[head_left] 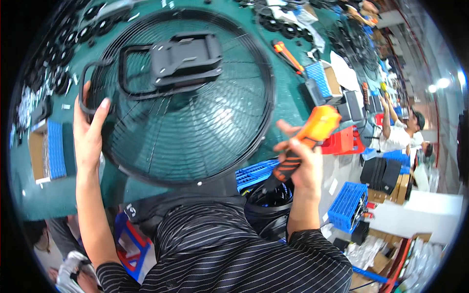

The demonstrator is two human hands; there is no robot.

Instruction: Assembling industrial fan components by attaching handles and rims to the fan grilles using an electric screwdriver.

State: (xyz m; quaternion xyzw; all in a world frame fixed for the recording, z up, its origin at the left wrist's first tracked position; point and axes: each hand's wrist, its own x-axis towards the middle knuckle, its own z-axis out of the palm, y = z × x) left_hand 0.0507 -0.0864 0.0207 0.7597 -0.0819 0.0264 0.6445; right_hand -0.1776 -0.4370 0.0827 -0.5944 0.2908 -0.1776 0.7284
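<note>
A large round black wire fan guard (195,146) lies on the green table in front of me. On top of it sits a black motor housing (185,58) with a looped black frame (128,80) at its left side. My left hand (89,132) is closed round a curved black bracket (84,80) at the guard's left rim, its thumb pointing up. In my right hand (303,163) is an orange-and-black power screwdriver (317,127), held tilted just off the guard's right edge. The right hand is a little blurred by motion.
A small blue box (56,149) stands at the table's left, another blue box (320,78) at the right near an orange-handled tool (287,56). Black round parts (63,53) crowd the far left. Blue crates (348,207) stand right; another person (400,134) works beyond.
</note>
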